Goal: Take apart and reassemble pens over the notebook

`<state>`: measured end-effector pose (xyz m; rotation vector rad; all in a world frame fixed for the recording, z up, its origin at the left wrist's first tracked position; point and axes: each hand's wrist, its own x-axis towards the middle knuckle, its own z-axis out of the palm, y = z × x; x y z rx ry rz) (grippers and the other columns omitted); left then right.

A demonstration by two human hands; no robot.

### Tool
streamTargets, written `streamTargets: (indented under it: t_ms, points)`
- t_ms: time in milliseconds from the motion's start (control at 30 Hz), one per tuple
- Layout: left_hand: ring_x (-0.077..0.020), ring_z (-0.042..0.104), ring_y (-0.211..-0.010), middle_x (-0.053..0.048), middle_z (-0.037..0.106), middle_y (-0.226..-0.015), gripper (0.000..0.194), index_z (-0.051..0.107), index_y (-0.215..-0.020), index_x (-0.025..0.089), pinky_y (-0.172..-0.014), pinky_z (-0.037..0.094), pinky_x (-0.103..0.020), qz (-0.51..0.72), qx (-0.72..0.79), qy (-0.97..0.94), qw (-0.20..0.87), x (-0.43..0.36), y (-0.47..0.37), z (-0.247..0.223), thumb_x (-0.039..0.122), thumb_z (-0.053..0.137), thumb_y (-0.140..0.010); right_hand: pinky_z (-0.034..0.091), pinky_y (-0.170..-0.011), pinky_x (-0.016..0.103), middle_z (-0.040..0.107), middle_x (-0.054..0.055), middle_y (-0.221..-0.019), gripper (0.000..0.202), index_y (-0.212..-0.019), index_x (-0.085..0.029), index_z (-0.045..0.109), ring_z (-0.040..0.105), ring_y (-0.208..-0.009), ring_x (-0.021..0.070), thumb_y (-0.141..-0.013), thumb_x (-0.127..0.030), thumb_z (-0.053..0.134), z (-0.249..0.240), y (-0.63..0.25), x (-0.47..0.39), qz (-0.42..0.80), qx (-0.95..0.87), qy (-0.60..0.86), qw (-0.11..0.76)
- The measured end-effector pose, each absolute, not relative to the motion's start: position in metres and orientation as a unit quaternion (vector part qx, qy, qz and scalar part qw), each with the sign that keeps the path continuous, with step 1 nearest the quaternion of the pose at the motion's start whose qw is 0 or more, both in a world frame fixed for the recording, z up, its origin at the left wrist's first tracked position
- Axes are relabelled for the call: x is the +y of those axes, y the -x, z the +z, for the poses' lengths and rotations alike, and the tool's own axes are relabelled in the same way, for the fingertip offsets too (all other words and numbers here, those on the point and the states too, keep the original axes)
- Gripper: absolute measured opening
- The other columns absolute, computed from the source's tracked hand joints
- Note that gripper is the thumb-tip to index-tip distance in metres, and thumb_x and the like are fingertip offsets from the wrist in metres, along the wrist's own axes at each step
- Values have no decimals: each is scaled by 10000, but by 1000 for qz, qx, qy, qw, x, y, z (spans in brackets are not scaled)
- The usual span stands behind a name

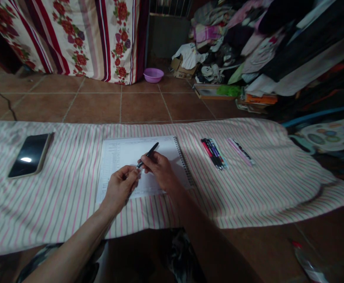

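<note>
A black pen [152, 149] slants up to the right above a spiral notebook [162, 142], which lies open on a striped cloth. My right hand [159, 167] pinches the pen along its barrel. At the pen's lower end, the fingers of my left hand [122, 181] are closed on its tip, close beside my right fingertips. Printed lines and a column show on the notebook's left part; its coil binding runs down the right edge. To the right of the notebook lies a bunch of several pens [214, 154], and beyond it a few more pens [240, 151].
A smartphone [29, 154] lies at the left on the striped cloth [71, 188]. Past the far edge are a tiled floor [98, 98], a floral curtain [92, 39] and a purple basin [153, 75]. Piled clothes [207, 33] stand back right; a plastic bottle [309, 263] lies front right.
</note>
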<state>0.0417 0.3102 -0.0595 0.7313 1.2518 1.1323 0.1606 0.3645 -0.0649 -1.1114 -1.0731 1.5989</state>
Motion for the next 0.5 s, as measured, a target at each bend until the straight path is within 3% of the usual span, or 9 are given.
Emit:
streamTargets:
  t_ms: [267,500]
  points:
    - [-27,265,-368,84,351,-416,208,601,-739,130,-367,148,-174,510,530,-282,616,313,-41,-61,332,637,-709,371,-512,205,675,40,-807,264,-889,-174,615,565,-625,90,-672,-317,667,-60,-160,361,733,-370,385,421]
    - [-25,269,-389,77,366,-434,211,613,-756,110,-378,156,-174,520,507,-283,627,313,-39,-62,317,637,-720,303,-470,187,676,33,-815,250,-871,-167,630,544,-599,73,-638,-245,675,-61,-162,361,739,-383,386,399]
